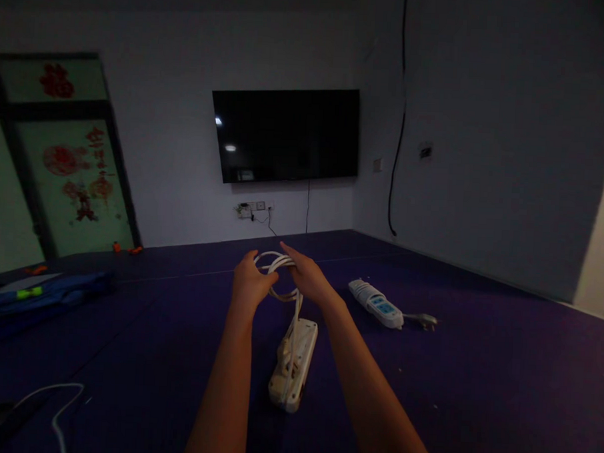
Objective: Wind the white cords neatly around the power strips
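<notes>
A looped white power cord is held up between both hands. My left hand grips the left side of the loops, thumb pointing inward. On the right side, my right hand closes around the same loops, its fingers partly hidden. Below them a white power strip lies on the purple surface, with the cord running down to it. The cord's plug rests on top of the strip. To the right lies a second power strip with blue sockets, its cord wrapped around one end.
The second strip's plug points right. Blue folded cloth lies at the left, and a thin white cable at the front left. A television hangs on the far wall, and a black cable dangles near the corner.
</notes>
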The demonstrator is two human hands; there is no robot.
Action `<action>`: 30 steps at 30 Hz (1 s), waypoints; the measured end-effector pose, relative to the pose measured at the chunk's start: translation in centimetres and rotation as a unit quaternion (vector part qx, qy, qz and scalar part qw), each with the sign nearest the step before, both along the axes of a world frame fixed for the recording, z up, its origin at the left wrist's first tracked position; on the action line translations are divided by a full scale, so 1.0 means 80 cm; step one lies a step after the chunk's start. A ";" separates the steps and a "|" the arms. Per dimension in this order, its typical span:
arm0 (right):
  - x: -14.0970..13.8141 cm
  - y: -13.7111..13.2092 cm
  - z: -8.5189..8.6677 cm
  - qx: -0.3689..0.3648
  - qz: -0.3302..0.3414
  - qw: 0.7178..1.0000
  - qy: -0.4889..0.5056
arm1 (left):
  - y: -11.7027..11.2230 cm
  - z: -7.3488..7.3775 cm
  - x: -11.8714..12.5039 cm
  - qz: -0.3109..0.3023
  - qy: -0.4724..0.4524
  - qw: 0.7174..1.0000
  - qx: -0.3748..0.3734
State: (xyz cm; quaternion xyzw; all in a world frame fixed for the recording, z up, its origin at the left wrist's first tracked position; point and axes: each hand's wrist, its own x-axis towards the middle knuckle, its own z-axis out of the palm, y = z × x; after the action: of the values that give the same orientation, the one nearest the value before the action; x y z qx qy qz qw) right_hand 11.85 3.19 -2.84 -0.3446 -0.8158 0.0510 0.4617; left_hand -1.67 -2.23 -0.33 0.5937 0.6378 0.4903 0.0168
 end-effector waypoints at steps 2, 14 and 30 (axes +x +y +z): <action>0.001 -0.008 0.004 -0.037 -0.059 0.997 -0.035 | -0.001 0.001 0.005 0.003 0.002 1.000 0.030; 0.000 -0.023 0.011 -0.078 -0.130 0.986 -0.066 | 0.009 -0.001 0.000 -0.024 -0.061 0.993 0.098; -0.025 -0.027 -0.002 -0.036 -0.249 0.967 0.032 | 0.006 -0.005 0.000 -0.017 0.019 0.999 -0.034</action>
State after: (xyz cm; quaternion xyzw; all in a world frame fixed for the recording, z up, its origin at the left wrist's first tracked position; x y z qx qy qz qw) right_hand 9.88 1.01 -2.99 -0.5517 -0.6867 -0.0256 0.4727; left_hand -1.69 -1.72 -0.74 0.6131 0.6440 0.4563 0.0335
